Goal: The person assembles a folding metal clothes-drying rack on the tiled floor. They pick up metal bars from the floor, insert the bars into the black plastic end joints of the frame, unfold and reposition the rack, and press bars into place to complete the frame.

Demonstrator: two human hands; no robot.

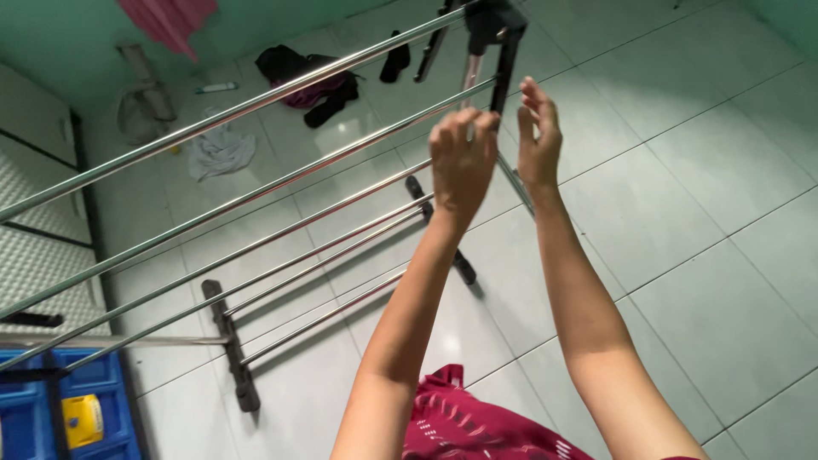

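Up near the far end of a metal drying rack [256, 183], both hands are raised side by side, and neither holds anything. The left hand [463, 158] has its back to the camera, with the fingers curled over loosely at the top; it sits in front of one of the rack's long shiny rails, though I cannot tell whether it actually touches the rail. The right hand [538, 136] is just beside it, turned edge-on, with the fingers straight and slightly spread, pointing up toward the black joint [494, 21] at the rack's upper corner but apart from it. The rails run in a slanting row from that joint down toward the lower left, and the rack stands on two black feet [228, 345] on the pale tiled floor [682, 213]. Below the forearms, at the bottom edge, lies a dark red patterned cloth [477, 426]. Farther off on the floor, near the green wall, are a heap of dark clothing [311, 81], a single black sock [394, 58] and a crumpled white cloth [220, 153]. At the lower left corner sits a blue crate [102, 383] with something yellow inside.
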